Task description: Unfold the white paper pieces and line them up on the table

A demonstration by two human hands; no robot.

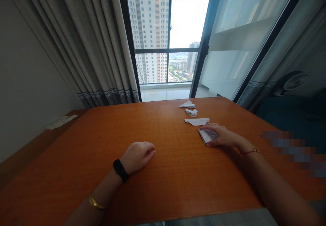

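Observation:
My right hand (219, 136) is at the right of the orange-brown wooden table (163, 178). Its thumb and fingers span a white folded paper square (207, 136), gripping it by opposite edges as it lies flat. Just beyond it is a long folded paper strip with slanted ends (197, 121). Farther back come a small, many-folded paper piece (191, 112) and a paper airplane (187, 104), in a rough line. My left hand (140, 156) rests on the middle of the table, closed in a loose fist, with nothing showing in it.
Flat white paper (62, 121) lies on a ledge at the far left. Grey curtains (102, 49) hang behind the table's left side. A framed glass door (168, 51) stands beyond the far edge. On the right is a dark round fan-like object (296, 80), plus a blurred patch.

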